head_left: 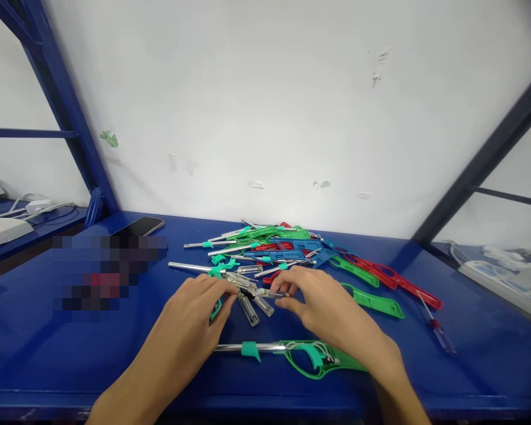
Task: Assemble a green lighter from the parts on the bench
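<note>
My left hand [199, 310] is closed, with a teal plastic trigger [216, 309] showing between its thumb and curled fingers. Between the thumb and fingertips of my right hand [312, 298] is a small clear fuel tank [272, 293], held level. A small black part [248, 293] lies between the two hands; what it joins I cannot tell. More clear fuel tanks [248, 310] lie on the table just below the fingertips. Nearer me, a green lighter half-shell [307, 372] carries a metal tube [269, 347], a teal trigger and white wires, partly covered by my right forearm.
Behind my hands is a pile of green, blue [292, 255] and red lighter shells with metal tubes [190, 267]. Red shells [418, 290] and a clear-handled screwdriver [442, 337] lie right. A phone [144, 226] lies back left beside a blurred patch. Blue posts flank the table [48, 354].
</note>
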{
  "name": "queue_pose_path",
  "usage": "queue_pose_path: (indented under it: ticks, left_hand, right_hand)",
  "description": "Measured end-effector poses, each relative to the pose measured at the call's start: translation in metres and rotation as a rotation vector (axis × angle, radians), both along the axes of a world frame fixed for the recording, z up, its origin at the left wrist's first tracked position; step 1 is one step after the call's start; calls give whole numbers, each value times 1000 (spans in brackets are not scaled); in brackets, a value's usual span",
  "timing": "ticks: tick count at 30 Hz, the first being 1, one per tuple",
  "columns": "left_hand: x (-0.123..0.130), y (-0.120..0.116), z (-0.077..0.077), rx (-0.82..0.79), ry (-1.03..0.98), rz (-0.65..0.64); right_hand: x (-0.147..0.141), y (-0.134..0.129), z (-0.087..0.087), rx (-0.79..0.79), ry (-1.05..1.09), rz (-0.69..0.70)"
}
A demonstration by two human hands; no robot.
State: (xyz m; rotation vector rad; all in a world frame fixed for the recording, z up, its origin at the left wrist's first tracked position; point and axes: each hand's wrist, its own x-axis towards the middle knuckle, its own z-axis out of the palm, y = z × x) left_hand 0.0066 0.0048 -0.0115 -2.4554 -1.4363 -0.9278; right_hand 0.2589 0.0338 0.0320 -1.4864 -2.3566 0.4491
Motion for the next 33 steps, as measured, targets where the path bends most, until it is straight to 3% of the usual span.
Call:
queue_pose_path:
  ticks: [22,33]
  left_hand:
    - [9,-3,4,10,-293,-220]
    - [13,-9,7,19,-373,-214]
  right_hand:
    - [-6,-19,13,-48,19,86]
    - [1,-27,18,-27,117,162]
